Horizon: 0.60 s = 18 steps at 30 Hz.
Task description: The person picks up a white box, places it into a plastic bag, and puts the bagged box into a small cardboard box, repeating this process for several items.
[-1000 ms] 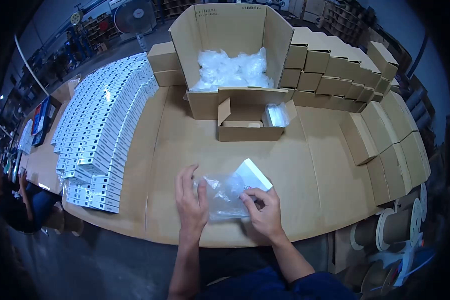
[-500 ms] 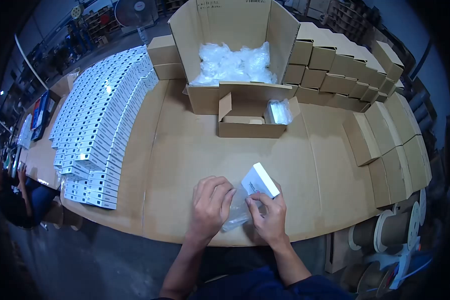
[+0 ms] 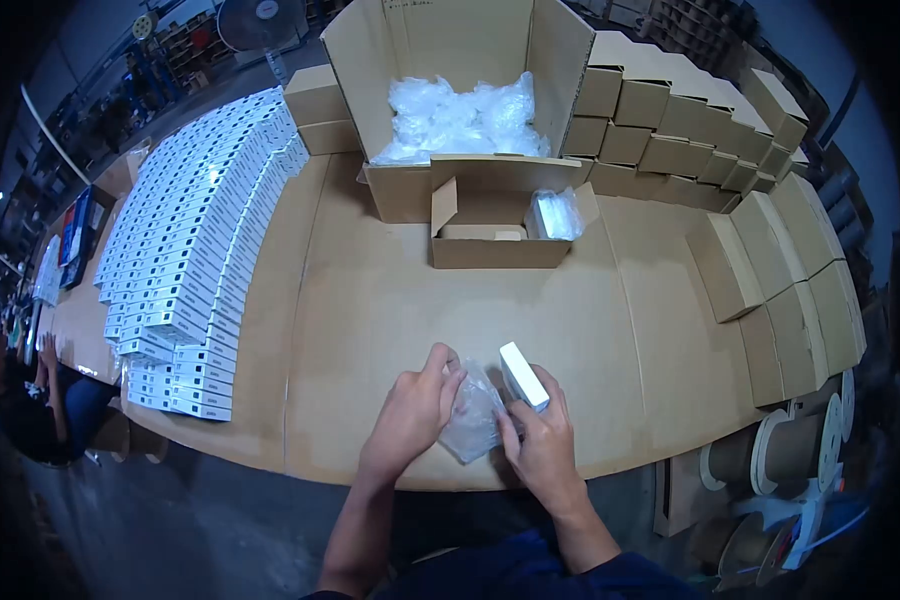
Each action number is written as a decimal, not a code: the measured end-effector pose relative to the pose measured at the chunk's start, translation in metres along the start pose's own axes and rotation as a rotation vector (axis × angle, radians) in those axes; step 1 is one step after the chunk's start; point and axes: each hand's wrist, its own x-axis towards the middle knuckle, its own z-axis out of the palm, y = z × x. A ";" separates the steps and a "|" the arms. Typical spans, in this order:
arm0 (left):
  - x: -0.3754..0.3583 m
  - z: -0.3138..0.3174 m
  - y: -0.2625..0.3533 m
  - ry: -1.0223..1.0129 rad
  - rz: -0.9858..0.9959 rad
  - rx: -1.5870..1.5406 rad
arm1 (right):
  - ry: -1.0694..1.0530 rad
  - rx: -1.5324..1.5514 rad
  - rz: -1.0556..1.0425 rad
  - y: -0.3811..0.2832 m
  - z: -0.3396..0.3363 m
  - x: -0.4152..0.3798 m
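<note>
White box (image 3: 523,378): seen in the head view at 5 o'clock from the picture's centre, held tilted above the table (image 3: 360,290), one narrow side turned upward.
Clear bag (image 3: 472,418): seen at 6 o'clock, crumpled, stretched between the two hands, just beside the white box.
Left hand (image 3: 410,408): placed between 6 and 7 o'clock; the upper edge of the clear bag is pinched between thumb and bent fingers.
Right hand (image 3: 547,437): placed at 5 o'clock; the white box is gripped by the curled fingers, and the near edge of the clear bag is met by the thumb; whether it is pinched there cannot be told.
Small open carton (image 3: 500,254): set at 1 o'clock, flaps raised; a plastic-wrapped item (image 3: 555,215) is held at its right end.
Large open carton (image 3: 405,195): set at 12 o'clock, directly behind the small one; heaped clear plastic (image 3: 460,120) is contained in it.
White cartons (image 3: 195,250): stacked in close rows between 9 and 10 o'clock.
Brown boxes (image 3: 670,120): piled at 2 o'clock, with more stacked at 3 o'clock.
Spools (image 3: 825,440): seen at 4 o'clock, beyond the table edge.
Another person (image 3: 55,400): seen near 9 o'clock, well apart from both hands.
</note>
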 end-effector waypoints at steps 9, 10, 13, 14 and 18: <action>0.018 0.020 -0.042 0.251 0.088 -0.758 | -0.057 0.252 0.124 0.014 0.006 -0.002; 0.016 0.021 -0.039 0.380 0.160 -0.660 | -0.012 0.269 0.140 0.013 0.006 -0.002; -0.012 0.023 -0.036 0.294 0.036 -0.888 | 0.141 0.150 0.078 0.012 0.007 0.000; -0.025 0.021 -0.034 0.180 -0.068 -1.043 | 0.151 0.116 0.050 0.013 0.007 0.000; -0.035 0.031 -0.019 0.074 -0.179 -0.939 | 0.131 0.094 -0.019 0.011 0.010 0.001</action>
